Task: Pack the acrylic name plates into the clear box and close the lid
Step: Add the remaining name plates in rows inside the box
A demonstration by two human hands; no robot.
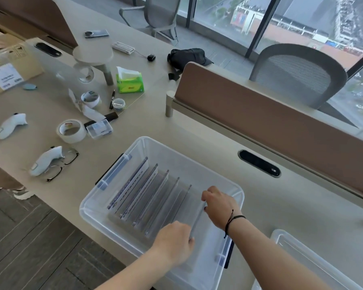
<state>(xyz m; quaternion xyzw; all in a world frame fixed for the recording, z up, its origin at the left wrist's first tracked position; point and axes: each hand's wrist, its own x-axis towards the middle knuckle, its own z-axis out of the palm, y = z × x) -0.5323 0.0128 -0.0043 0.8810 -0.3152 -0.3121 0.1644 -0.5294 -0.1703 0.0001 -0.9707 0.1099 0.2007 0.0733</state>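
Note:
The clear box [197, 164] stands open on the desk in front of me. Inside it, several acrylic name plates [147, 193] stand on edge in a slanted row from the left wall toward the right. Both of my hands are inside the box, holding one more acrylic name plate [198, 219] on edge at the right end of the row. My left hand [174, 242] grips its near end and my right hand [218, 206] pinches its far end. The clear lid [310, 260] lies flat on the desk at the lower right, apart from the box.
Left of the box lie glasses [61, 164], two white handheld devices [45, 160], tape rolls [71, 130] and a small clear case [99, 128]. A green tissue pack [130, 84], a black pouch [187, 56] and a cardboard carton [6, 74] sit farther back. A brown divider [270, 130] borders the desk behind the box.

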